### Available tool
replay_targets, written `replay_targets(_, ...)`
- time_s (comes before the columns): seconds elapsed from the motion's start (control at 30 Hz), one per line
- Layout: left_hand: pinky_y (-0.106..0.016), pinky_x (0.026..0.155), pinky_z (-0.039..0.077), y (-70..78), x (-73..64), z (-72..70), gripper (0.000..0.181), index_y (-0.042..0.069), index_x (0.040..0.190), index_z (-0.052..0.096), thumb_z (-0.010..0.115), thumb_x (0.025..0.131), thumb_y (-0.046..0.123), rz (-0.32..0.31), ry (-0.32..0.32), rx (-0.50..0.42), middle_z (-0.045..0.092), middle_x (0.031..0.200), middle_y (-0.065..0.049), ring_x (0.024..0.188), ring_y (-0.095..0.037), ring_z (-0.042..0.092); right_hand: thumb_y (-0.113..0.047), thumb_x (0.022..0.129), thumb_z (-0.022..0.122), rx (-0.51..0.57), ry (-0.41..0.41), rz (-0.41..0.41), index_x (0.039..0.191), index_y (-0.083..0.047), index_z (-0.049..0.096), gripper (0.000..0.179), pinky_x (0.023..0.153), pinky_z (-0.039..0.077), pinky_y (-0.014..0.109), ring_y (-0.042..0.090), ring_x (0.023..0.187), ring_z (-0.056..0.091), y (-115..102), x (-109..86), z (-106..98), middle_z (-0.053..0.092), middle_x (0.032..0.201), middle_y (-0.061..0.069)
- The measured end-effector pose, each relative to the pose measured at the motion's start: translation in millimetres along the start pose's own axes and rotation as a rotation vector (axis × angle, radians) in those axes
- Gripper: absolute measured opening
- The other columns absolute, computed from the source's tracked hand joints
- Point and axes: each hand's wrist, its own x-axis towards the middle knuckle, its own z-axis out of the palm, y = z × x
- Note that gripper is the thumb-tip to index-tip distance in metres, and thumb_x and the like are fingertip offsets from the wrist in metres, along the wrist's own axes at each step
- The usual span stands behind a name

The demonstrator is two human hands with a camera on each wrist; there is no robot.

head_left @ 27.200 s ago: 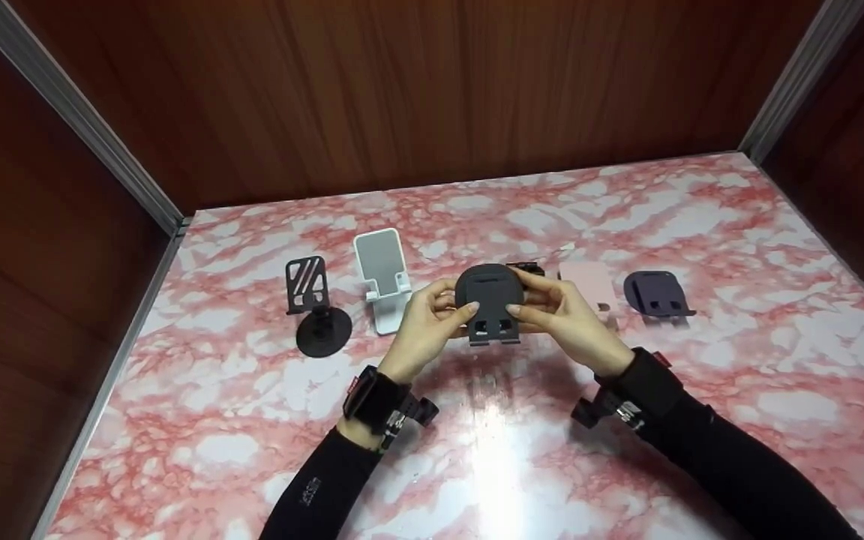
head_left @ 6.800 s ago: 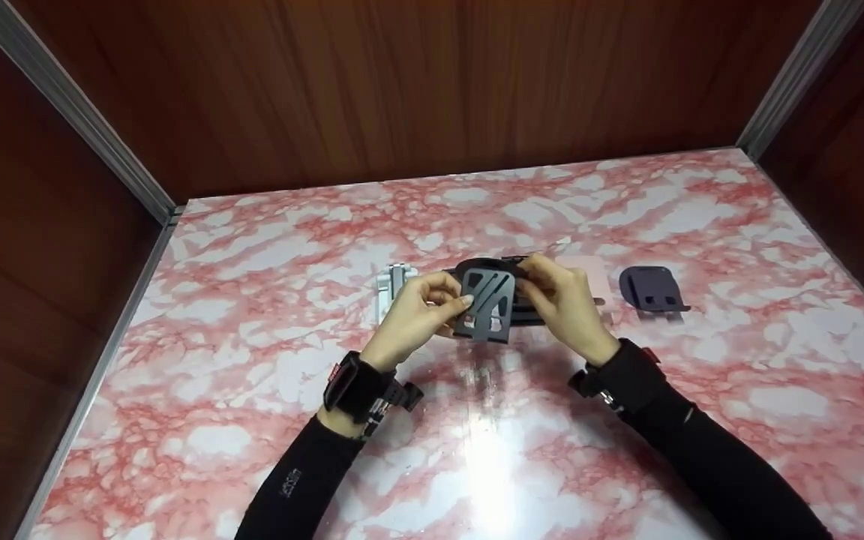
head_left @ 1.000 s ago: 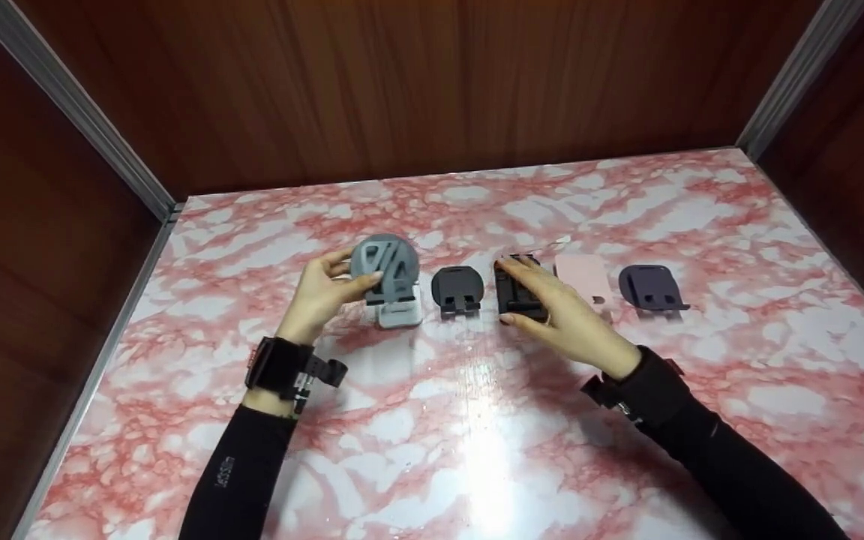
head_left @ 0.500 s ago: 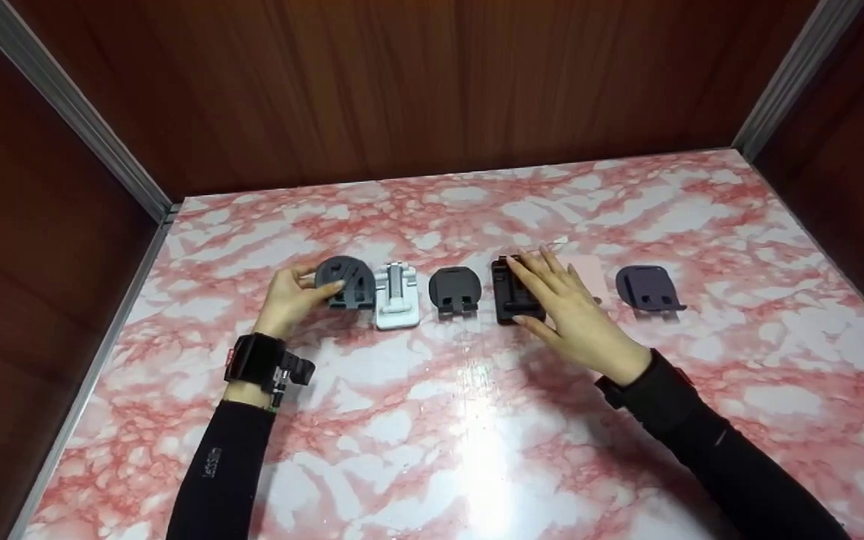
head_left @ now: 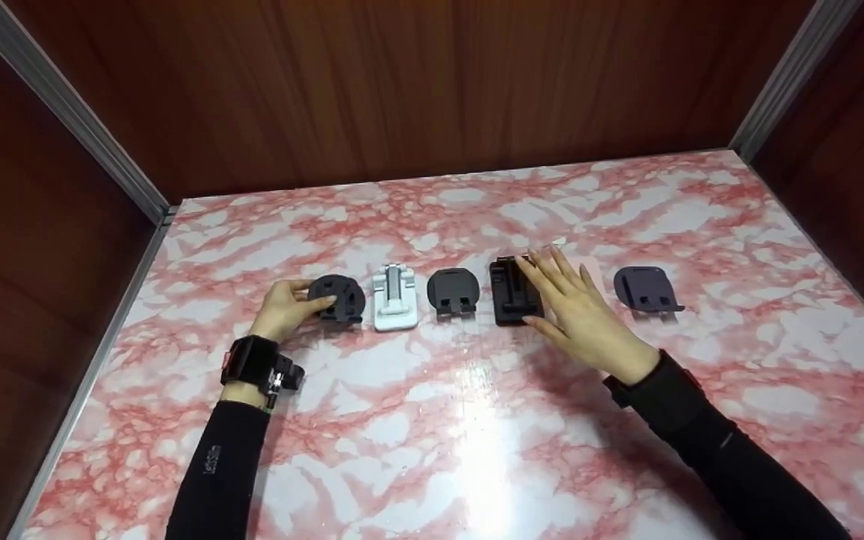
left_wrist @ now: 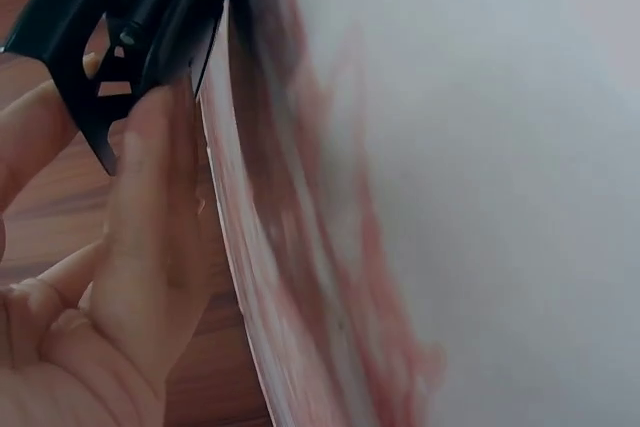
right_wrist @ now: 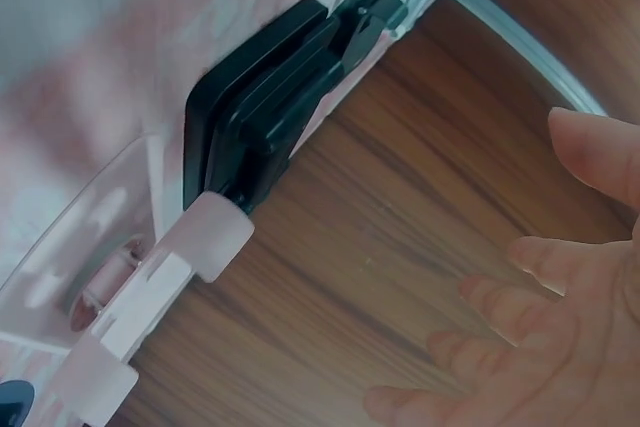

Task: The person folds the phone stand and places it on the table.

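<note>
At the left end of a row of phone stands, my left hand (head_left: 280, 313) pinches a folded black phone stand (head_left: 347, 294) with a round base and slotted plate. The left wrist view shows that stand's plate (left_wrist: 92, 97) between thumb and fingers, its round base close to the table. My right hand (head_left: 583, 316) is spread flat above a folded black rectangular stand (head_left: 508, 296) and a pink stand (right_wrist: 112, 237), partly hiding both in the head view. From the right wrist, the fingers (right_wrist: 540, 322) are straight, with a gap between them and the stands.
Between the hands lie a white folded stand (head_left: 396, 309) and a dark grey round stand (head_left: 453, 286). A purple stand (head_left: 648, 289) is at the row's right end. Wood-grain walls (head_left: 432, 90) border the marbled table (head_left: 387, 427) at the back and sides.
My left hand has carried the folded black stand left and down, from over the white stand to beside it. My right hand has shifted slightly right off the black rectangular stand, its fingers spreading.
</note>
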Motion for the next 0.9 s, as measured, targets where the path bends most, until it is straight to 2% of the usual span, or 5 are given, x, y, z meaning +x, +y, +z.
replay_targets(0.13,-0.024,0.078,0.055,0.3,-1.4,-1.4,0.06,-0.008,0.139,0.045,0.069,0.092,0.021,-0.029,-0.005,0.119,0.057,0.125,-0.028,0.1,-0.027,0.063,-0.025,0.097,0.061,-0.022,0.0,-0.005,0.156,-0.013,0.016,0.076,0.112,0.006,0.065,0.036,0.146,0.005,4.1,-1.6,-2.5,0.012,0.16,0.015)
replay_targets(0.3,-0.04,0.097,0.047,0.2,-3.5,-1.3,0.062,-0.007,0.141,0.043,0.061,0.096,0.031,-0.048,-0.015,0.206,0.05,0.135,-0.028,0.118,-0.034,0.054,-0.024,0.097,0.06,-0.038,0.01,-0.002,0.156,-0.012,0.015,0.075,0.112,0.004,0.065,0.04,0.145,0.006,9.8,-3.4,-5.7,0.013,0.159,0.018)
replay_targets(0.43,-0.042,0.103,0.041,-1.3,-4.8,-1.5,0.062,-0.008,0.139,0.045,0.057,0.098,0.036,-0.047,-0.016,0.251,0.049,0.137,-0.028,0.12,-0.035,0.051,-0.024,0.097,0.061,-0.033,0.017,0.007,0.157,-0.016,0.015,0.076,0.11,0.005,0.068,0.038,0.145,0.004,14.4,-5.9,-7.3,0.012,0.16,0.016)
replay_targets(0.6,-0.039,0.096,0.047,-0.1,-7.7,-2.4,0.063,-0.009,0.139,0.044,0.055,0.099,0.037,-0.041,-0.024,0.251,0.052,0.133,-0.028,0.11,-0.033,0.057,-0.025,0.098,0.059,-0.036,0.011,0.028,0.157,-0.017,0.014,0.075,0.108,0.006,0.071,0.037,0.145,0.001,18.5,-8.7,-7.5,0.011,0.16,0.015)
replay_targets(0.9,-0.032,0.07,0.059,4.4,-11.9,-2.9,0.062,-0.007,0.143,0.04,0.054,0.099,0.034,-0.087,-0.022,0.206,0.052,0.131,-0.028,0.103,-0.033,0.062,-0.026,0.099,0.056,-0.072,-0.022,0.086,0.156,-0.012,0.017,0.07,0.106,-0.001,0.073,0.037,0.145,-0.004,26.9,-13.7,-7.7,0.01,0.16,0.016)
